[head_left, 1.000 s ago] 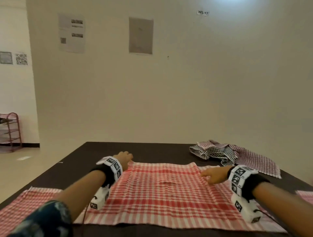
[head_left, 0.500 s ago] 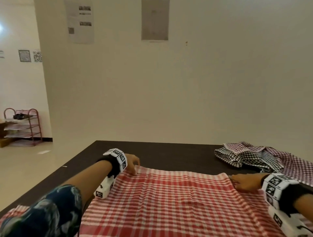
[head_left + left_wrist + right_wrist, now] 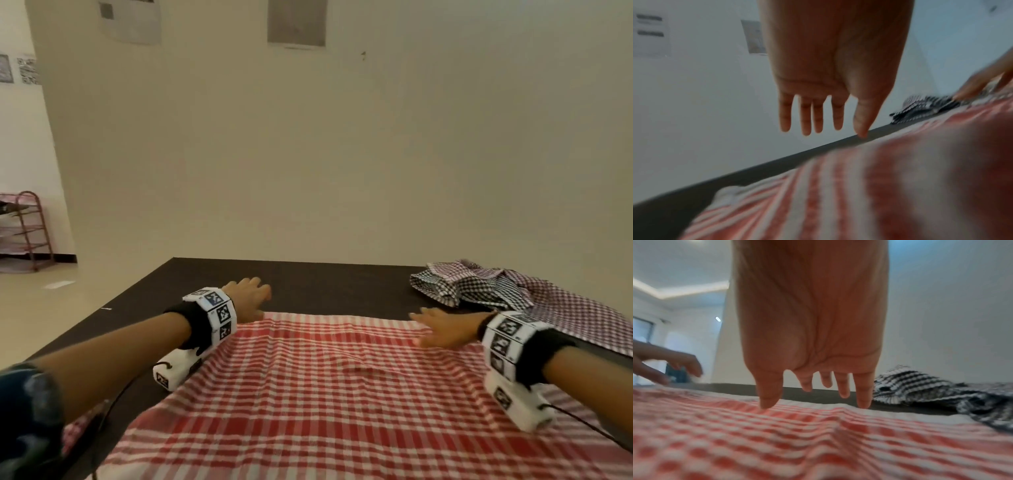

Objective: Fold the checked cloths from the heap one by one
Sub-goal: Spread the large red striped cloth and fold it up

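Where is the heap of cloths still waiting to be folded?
In the head view the heap of checked cloths lies at the far right of the dark table, just beyond the right hand and the far right corner of the spread red checked cloth.

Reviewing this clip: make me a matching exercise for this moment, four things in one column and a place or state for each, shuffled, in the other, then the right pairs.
Things:
1. red checked cloth
2. heap of checked cloths
3. left hand
4. right hand

Places or states:
A. crumpled at the table's far right
B. open, at the spread cloth's far left corner
C. spread flat on the dark table
D. open, at the spread cloth's far right corner

Pairs: 1-C, 2-A, 3-B, 4-D
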